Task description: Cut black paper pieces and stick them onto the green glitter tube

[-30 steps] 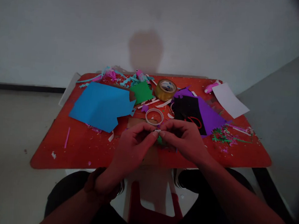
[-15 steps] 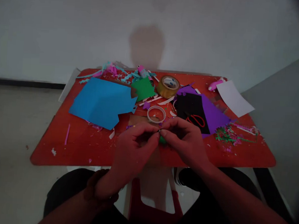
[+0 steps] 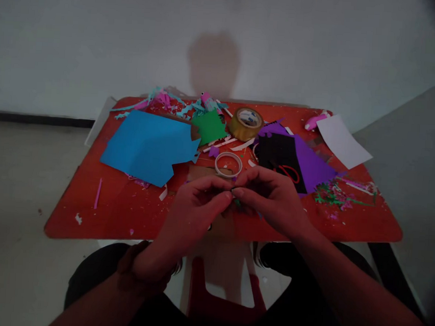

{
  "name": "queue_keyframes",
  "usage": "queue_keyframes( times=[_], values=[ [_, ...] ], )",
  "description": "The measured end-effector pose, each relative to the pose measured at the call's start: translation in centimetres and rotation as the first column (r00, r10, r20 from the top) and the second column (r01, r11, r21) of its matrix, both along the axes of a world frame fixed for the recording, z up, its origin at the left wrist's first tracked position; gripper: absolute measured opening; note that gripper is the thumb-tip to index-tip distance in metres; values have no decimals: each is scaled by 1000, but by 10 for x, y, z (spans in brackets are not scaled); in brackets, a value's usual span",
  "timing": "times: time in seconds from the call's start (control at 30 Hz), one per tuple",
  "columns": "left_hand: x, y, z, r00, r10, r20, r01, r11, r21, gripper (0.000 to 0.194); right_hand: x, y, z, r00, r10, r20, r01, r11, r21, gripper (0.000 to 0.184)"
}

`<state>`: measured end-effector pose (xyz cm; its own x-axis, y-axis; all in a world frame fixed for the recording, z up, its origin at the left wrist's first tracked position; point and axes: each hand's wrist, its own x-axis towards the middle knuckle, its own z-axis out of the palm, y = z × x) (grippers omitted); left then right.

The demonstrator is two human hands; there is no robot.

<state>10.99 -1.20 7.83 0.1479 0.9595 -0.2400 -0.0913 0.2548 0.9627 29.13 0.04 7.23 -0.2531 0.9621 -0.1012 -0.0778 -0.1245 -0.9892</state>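
Pinching a small green paper scrap, you press your left hand and right hand together at the fingertips. A tape ring lies just beyond

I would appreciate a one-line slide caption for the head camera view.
Left hand and right hand pinch a small green scrap over a red table littered with coloured paper.

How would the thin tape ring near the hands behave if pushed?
The thin tape ring lies flat on the red table, so it would probably slide, not roll. Its thin wall suggests it is light, and perhaps flexible when squeezed.
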Motion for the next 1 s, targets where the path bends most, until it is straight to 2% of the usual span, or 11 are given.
queue_keyframes(
  times=[0.17, 0.5, 0.57, 0.6, 0.63, 0.7, 0.73, 0.77, 0.8, 0.87, 1.0],
  values=[
    [-8, 5, -1, 995, -98, -30, 97, 995, -21, 11, 8, 3, 2, 994, 80, 76, -82, 996, 20, 35],
    [-19, 10, 7, 915, -243, -323, 257, 966, 1, 13, 18, 9, 7, 958, 227, 174, -239, 970, 48, 21],
    [-19, 10, 6, 912, -233, -338, 253, 967, 18, 12, 17, 8, 6, 954, 156, 258, -199, 969, 149, 15],
    [-19, 10, 5, 916, -204, -346, 229, 973, 31, 12, 16, 6, 6, 948, 59, 314, -144, 956, 257, 12],
    [-18, 9, 5, 921, -162, -354, 192, 980, 51, 12, 14, 4, 5, 930, -71, 361, -85, 914, 397, 8],
    [-15, 8, 5, 928, -63, -367, 113, 987, 116, 11, 9, -3, 3, 861, -317, 398, -31, 747, 664, 8],
    [-13, 6, 5, 928, -22, -372, 86, 984, 155, 10, 7, -6, 2, 826, -396, 401, -46, 662, 748, 11],
    [-11, 5, 5, 926, 10, -377, 68, 978, 195, 10, 4, -10, 1, 800, -438, 410, -75, 605, 793, 13],
    [-10, 3, 6, 923, 35, -384, 61, 970, 237, 10, 2, -12, 0, 784, -456, 421, -99, 578, 810, 14],
    [-7, -1, 6, 912, 81, -403, 58, 945, 322, 12, -2, -16, -3, 767, -463, 444, -106, 591, 800, 14],
    [-6, -7, 6, 869, 153, -470, 87, 888, 451, 15, -5, -16, -3, 777, -415, 472, -78, 682, 728, 13]
  ],
)
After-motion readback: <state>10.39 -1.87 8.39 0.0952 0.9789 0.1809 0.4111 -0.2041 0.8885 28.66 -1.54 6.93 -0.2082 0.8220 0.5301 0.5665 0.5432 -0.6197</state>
